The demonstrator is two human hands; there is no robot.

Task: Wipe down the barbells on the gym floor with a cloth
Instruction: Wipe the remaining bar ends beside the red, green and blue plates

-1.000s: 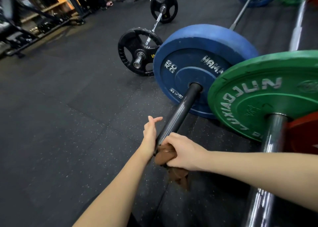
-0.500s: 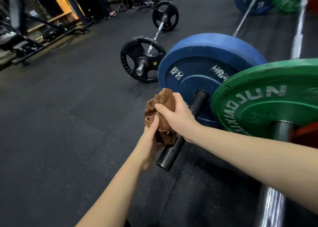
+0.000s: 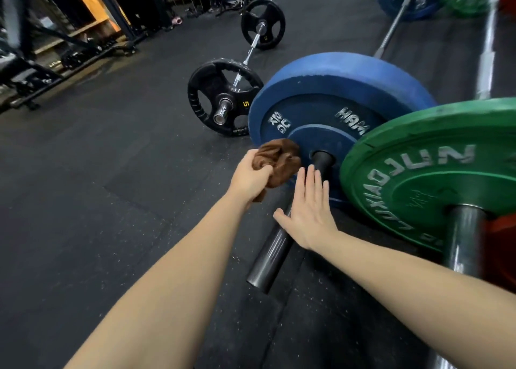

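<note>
Left hand (image 3: 255, 174) grips the bunched cloth (image 3: 279, 157) right at the blue plate (image 3: 335, 89); right hand (image 3: 310, 209), fingers straight, rests flat on the bar (image 3: 268, 259) before it. Best press firmly, circling outward from the centre.

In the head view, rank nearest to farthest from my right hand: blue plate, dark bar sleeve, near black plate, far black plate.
From the right hand:
1. dark bar sleeve, under the palm.
2. blue plate, just ahead of the fingertips.
3. near black plate, ahead and to the left.
4. far black plate, farther back on that same bar.
</note>
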